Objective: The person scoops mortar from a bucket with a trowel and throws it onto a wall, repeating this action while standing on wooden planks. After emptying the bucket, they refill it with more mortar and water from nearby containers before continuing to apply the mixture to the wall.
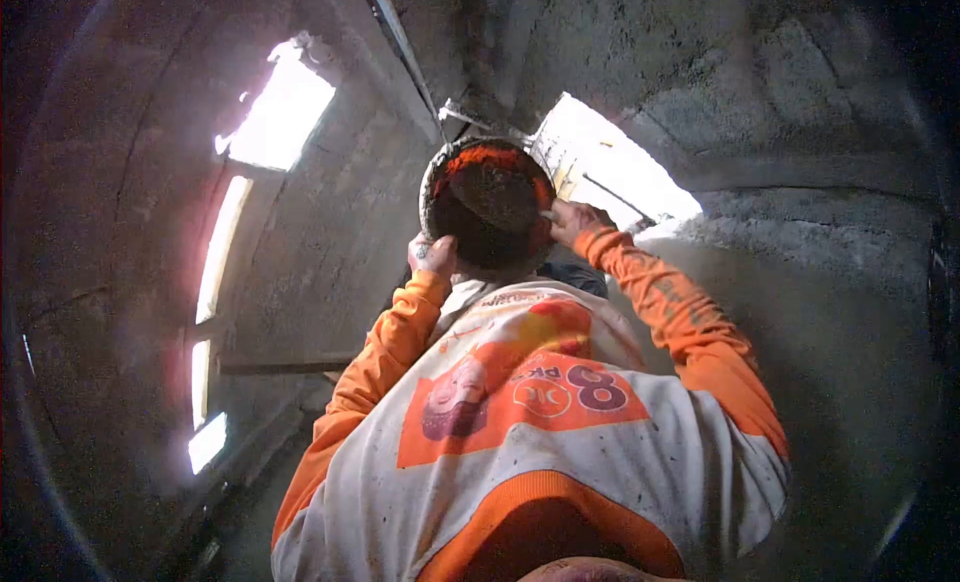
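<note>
I hold a round bucket (pixel 490 207) in front of my chest with its mouth toward me. Its inside is dark with red-orange patches near the top and right, and pale grey crust coats the left rim. My left hand (pixel 433 254) is closed on the lower left rim, and a ring shows on one finger. On the right side, the fingers of my right hand (pixel 575 222) grip the rim. What the bucket contains, if anything, is too dark to make out. Both of my sleeves are orange and stained.
Rough grey walls (pixel 780 112) surround me. Bright openings stand at the left (pixel 280 112) and behind the bucket at the right (pixel 615 167). A thin pole or cable (pixel 400 47) runs down from the top toward the bucket. A dark ledge or board (pixel 280 366) lies at the left.
</note>
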Tool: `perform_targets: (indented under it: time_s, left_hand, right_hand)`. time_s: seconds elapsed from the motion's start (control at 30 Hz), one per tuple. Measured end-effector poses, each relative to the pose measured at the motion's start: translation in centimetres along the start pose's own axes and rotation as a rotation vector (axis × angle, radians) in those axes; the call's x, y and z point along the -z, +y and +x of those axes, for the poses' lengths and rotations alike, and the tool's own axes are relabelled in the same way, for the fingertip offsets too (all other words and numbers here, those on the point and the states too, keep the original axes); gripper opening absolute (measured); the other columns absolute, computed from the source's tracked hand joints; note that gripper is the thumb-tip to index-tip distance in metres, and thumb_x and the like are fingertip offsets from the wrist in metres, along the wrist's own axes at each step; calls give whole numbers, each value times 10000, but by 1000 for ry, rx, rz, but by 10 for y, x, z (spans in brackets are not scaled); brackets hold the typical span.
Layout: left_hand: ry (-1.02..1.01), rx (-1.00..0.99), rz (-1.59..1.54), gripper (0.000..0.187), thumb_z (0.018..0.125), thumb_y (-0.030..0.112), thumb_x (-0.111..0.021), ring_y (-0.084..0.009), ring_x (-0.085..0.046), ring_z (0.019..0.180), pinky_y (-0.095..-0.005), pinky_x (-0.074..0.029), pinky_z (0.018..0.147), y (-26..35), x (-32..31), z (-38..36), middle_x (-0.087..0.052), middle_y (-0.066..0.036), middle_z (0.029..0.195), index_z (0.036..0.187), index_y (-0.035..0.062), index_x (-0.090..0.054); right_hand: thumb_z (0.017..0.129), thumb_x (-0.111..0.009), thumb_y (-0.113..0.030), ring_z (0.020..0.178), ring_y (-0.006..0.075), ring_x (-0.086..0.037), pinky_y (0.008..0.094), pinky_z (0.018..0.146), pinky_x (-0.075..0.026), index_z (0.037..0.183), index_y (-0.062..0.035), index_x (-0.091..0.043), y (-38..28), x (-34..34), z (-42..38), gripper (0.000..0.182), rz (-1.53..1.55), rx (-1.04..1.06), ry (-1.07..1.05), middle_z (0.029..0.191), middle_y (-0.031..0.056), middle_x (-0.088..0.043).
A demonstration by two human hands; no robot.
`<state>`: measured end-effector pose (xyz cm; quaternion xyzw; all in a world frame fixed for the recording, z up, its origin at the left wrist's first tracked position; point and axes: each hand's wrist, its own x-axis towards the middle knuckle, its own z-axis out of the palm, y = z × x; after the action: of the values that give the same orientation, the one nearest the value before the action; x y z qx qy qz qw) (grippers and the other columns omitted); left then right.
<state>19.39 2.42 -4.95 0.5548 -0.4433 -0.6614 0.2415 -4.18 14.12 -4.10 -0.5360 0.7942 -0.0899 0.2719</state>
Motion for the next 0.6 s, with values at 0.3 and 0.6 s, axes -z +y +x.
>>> perform_targets:
  time_s: [0.3, 0.6]
  left_hand:
    - [-64, 31, -110, 229, 675, 193, -567, -150, -448, 607, -296, -403, 544, -5, 14, -4, -517, -38, 685, 804, 5, -554]
    - [254, 275, 140, 327, 624, 66, -505, -242, -531, 569, -376, -452, 465, -98, 50, 41, -532, -129, 794, 947, 35, -461]
  right_hand:
    - [723, -502, -316, 840, 320, -553, 416, 712, -439, 945, -86, -536, 0, 128, 34, 322, -222, -189, 70, 903, 153, -576]
    - [732, -552, -296, 738, 285, -575, 379, 645, -453, 847, -55, -520, -101, 324, -43, 269, -320, 164, 320, 754, 110, -594]
